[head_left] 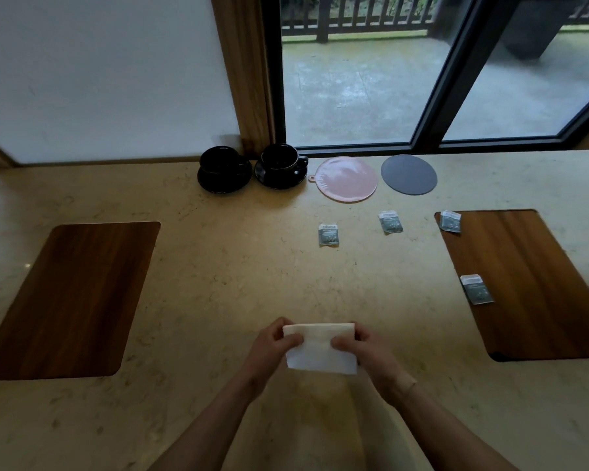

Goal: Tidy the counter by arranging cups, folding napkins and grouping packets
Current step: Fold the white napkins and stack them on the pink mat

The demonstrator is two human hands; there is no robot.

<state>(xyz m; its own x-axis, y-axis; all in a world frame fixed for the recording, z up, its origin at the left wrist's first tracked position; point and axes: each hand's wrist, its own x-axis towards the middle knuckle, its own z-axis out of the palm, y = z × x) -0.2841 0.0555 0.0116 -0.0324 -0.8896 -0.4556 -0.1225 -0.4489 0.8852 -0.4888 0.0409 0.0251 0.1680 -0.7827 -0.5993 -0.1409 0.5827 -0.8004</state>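
A person's left hand (pixel 272 345) and right hand (pixel 363 346) hold a white napkin (pixel 320 351) just above the pale stone worktop (pixel 218 283), near its front edge. The fingers of each hand pinch a side edge with the thumb on top, probably to keep the sheet taut for folding. The napkin's long axis runs left to right, one long edge facing the window. Two black cups on saucers (pixel 252 168) stand side by side at the back. Four packets (pixel 328 234) lie scattered, not yet grouped.
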